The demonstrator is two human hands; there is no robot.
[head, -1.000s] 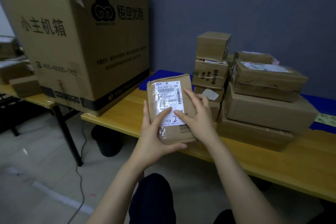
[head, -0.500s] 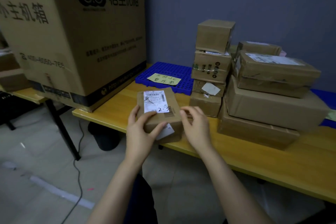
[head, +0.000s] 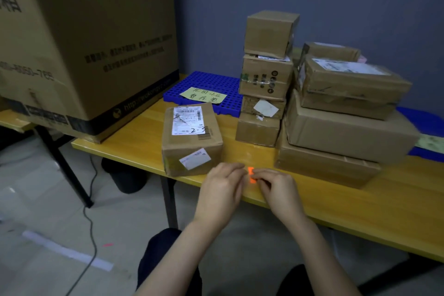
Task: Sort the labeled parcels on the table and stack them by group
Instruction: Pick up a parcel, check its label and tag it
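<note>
A brown parcel (head: 191,138) with a white label marked "2-3" sits on the yellow table (head: 360,199) near its front edge. Both hands are off it, to its right. My left hand (head: 222,191) and my right hand (head: 276,190) meet over the table edge and pinch a small orange item (head: 251,174) between their fingertips. Behind stands a tall stack of small parcels (head: 266,74), and to its right a stack of wider parcels (head: 346,115).
A blue perforated mat (head: 204,83) with a yellow handwritten note (head: 204,95) lies behind the parcel. A very large printed carton (head: 84,38) fills the table's left end. A cable (head: 89,211) runs over the floor below.
The parcel went from held up in both hands to resting on the table. Both hands let go, moved right and now pinch a small orange item.
</note>
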